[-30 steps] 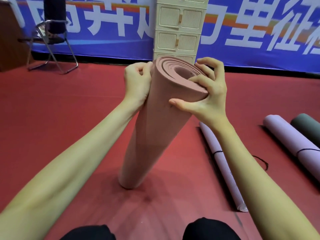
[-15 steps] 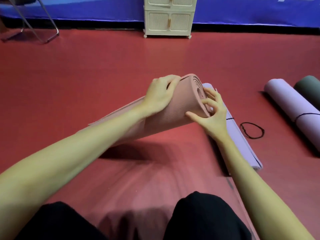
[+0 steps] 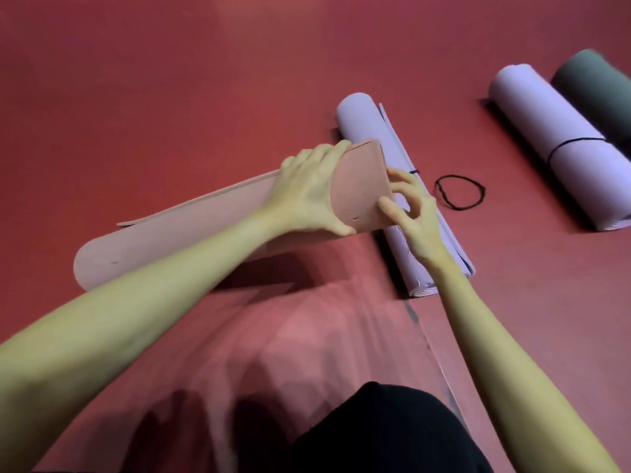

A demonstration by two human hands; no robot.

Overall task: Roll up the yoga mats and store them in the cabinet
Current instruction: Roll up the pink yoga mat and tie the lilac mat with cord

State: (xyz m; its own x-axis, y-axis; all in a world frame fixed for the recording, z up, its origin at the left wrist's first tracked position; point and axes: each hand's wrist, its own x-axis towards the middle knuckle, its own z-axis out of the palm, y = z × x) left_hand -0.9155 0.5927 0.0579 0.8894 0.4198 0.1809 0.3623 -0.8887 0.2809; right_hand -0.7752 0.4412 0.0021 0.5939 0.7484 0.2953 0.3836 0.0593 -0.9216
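A rolled pink yoga mat [image 3: 191, 230] lies nearly flat on the red floor, its right end raised. My left hand [image 3: 307, 196] grips that raised end from the top, fingers curled round the roll. At the roll's end face my right hand [image 3: 408, 206] has curled fingers touching its edge. Behind my right hand lies a loosely rolled lilac mat [image 3: 372, 128]. The cabinet is out of view.
A black elastic loop [image 3: 459, 192] lies on the floor right of the lilac mat. Farther right are a banded lilac roll [image 3: 553, 141] and a dark green roll [image 3: 597, 87]. My knees in black [image 3: 392, 435] fill the bottom edge.
The pink roll went from standing upright on the floor to lying almost flat. My view tilted down, so the cabinet and banner left the frame.
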